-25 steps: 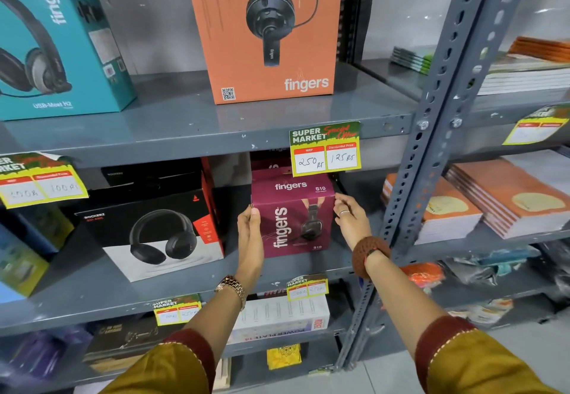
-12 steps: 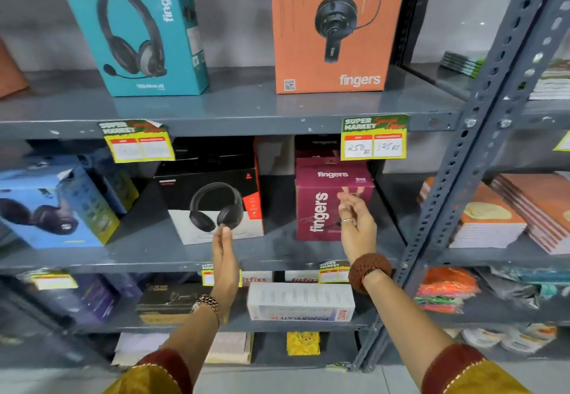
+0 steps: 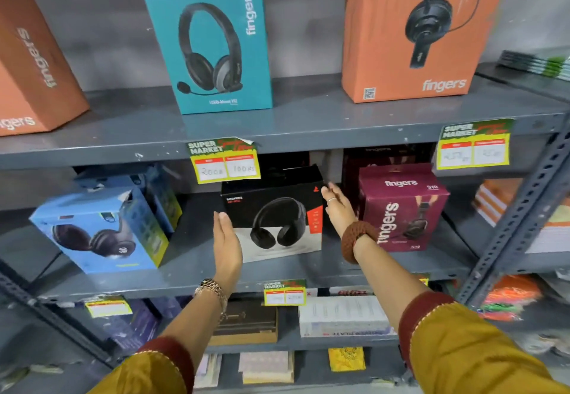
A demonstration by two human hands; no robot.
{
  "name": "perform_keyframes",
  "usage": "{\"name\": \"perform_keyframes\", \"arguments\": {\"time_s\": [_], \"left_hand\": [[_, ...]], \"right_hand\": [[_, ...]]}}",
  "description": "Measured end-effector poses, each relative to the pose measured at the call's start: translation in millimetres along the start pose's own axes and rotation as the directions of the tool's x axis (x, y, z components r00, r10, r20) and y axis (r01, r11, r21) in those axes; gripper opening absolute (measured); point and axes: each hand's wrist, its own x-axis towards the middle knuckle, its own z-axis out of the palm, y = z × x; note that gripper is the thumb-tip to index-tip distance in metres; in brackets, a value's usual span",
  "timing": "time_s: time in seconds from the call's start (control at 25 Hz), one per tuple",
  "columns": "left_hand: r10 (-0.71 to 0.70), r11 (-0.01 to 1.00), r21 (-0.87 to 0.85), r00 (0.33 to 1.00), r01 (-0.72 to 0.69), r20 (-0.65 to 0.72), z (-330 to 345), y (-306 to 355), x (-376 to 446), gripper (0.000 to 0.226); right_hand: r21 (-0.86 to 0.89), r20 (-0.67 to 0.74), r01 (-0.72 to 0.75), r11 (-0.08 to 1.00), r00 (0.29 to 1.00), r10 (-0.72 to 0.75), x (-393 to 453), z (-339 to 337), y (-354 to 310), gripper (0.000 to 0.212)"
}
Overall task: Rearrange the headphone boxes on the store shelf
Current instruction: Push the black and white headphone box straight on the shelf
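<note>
Grey slotted-steel store shelf [image 3: 308, 125] in tiers, filling the view. On the upper tier, three tall cardboard boxes standing upright and well apart: an orange headset box [image 3: 410, 29] at right, a teal headset box [image 3: 209, 45] in the middle, and a second orange box [image 3: 34, 63] at far left, turned at an angle and cut by the frame edge. On the middle tier, left to right: a light-blue headphone box [image 3: 101, 230] set askew with a corner forward, a black-and-white headphone box with a red side stripe [image 3: 274, 217], and a maroon headphone box [image 3: 401, 208] with white lettering, more dark boxes dimly visible behind them. Stacked notebooks [image 3: 505, 208] on the neighbouring bay at far right. On the lower tier, a flat white carton [image 3: 342, 316] and a dark flat box [image 3: 246, 322], details too blurred to read. Two mustard sleeves with maroon cuffs reaching in from below. Left hand [image 3: 226, 239] spread flat, palm turned inward, just at the lower left corner of the black-and-white box; contact impossible to tell. Right hand [image 3: 337, 205] also open, fingers [image 3: 327, 191] extended beside the box's upper right edge, between it and the maroon box, gripping nothing. Gold-toned watch [image 3: 212, 292] on the left wrist, brown knitted band [image 3: 357, 239] on the right wrist. Yellow-and-green price tags [image 3: 225, 162] clipped to the shelf edges, one just above the black-and-white box.
</note>
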Motion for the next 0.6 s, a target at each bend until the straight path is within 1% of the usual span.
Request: {"name": "perform_keyframes", "arguments": {"time_s": [0.12,0.24,0.4,0.6], "left_hand": [[0.011,1.0,-0.015,0.995,-0.01,0.103,-11.9,3.4,20.7,0.061],[-0.011,0.999,-0.031,0.989,0.016,0.147,-23.8,5.1,33.8,0.063],[-0.004,1.0,-0.022,0.983,0.008,0.182,-40.6,3.1,47.5,0.065],[-0.02,0.999,-0.023,0.971,0.026,0.239,-47.3,1.6,55.4,0.066]], "right_hand": [[-0.004,-0.071,-0.046,0.999,0.996,0.045,13.8,23.5,2.7,0.05],[-0.014,-0.13,-0.03,0.999,0.991,0.028,14.4,40.7,8.1,0.047],[-0.028,-0.146,-0.038,0.999,0.989,0.033,4.3,56.3,13.8,0.046],[-0.043,-0.125,-0.05,0.998,0.991,0.045,2.4,57.1,13.7,0.047]]}}
